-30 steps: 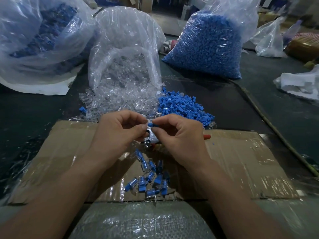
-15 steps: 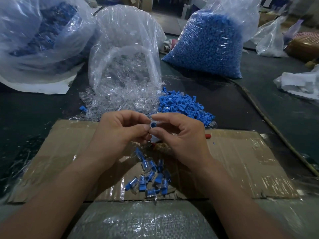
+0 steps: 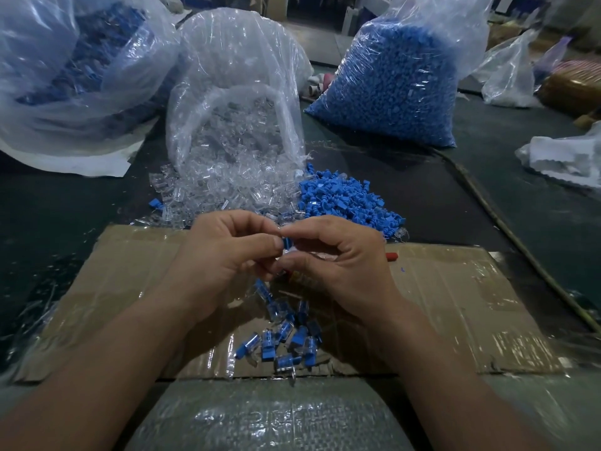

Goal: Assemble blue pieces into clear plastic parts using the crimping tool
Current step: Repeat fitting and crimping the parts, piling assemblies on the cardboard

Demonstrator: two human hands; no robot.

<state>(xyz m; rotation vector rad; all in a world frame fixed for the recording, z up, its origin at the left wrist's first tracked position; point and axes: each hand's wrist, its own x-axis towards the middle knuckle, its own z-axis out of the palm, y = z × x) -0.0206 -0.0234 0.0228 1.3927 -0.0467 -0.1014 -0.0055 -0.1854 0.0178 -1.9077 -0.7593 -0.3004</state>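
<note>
The left hand (image 3: 224, 258) and right hand (image 3: 344, 265) meet fingertip to fingertip above the cardboard (image 3: 455, 304); both pinch one blue piece (image 3: 287, 244) between them; a clear part (image 3: 288, 254) sits just beneath it.

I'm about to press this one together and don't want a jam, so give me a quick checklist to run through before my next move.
1. The blue piece is pinched between the fingertips of the left hand and the right hand: ok.
2. It sits straight in the clear part: cannot tell, fingers hide the joint.
3. Tool in reach: ok. A red handle tip shows beside the right hand, likely the crimping tool; the rest is hidden.
4. Supply: the loose blue pieces and the clear parts pile lie just beyond the hands: ok.
5. Room on the cardboard by the finished pile: ok.
</note>
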